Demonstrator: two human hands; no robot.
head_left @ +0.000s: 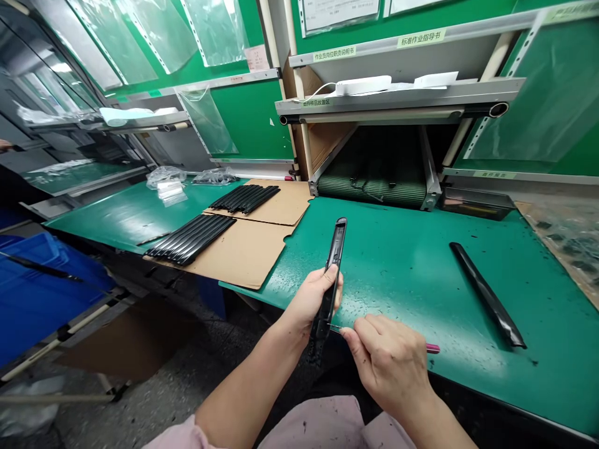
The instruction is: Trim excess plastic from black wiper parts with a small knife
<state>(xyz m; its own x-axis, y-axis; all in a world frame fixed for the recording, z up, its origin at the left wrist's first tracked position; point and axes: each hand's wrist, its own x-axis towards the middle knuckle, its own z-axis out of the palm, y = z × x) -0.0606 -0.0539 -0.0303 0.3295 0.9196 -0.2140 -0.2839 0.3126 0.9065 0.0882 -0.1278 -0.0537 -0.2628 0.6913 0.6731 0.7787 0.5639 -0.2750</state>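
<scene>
My left hand point(316, 294) is wrapped round a long black plastic part point(335, 249), holding it tilted upright over the table's front edge, its hollow side towards me. In my closed right hand point(390, 358) is a thin tool with a pink handle end point(433, 348). The tool's narrow metal tip point(335, 327) meets the lower edge of the part; whether it is a blade or a driver cannot be made out. A similar black plastic strip point(489, 296) lies alone on the green table point(402, 262) to the right.
Rows of black strips point(191, 239) lie on cardboard sheets point(243, 252) to the left. Behind the table is a green conveyor belt point(374, 168) under a shelf point(397, 100). A blue crate point(51, 287) stands at far left, clear plastic bags point(575, 240) at right.
</scene>
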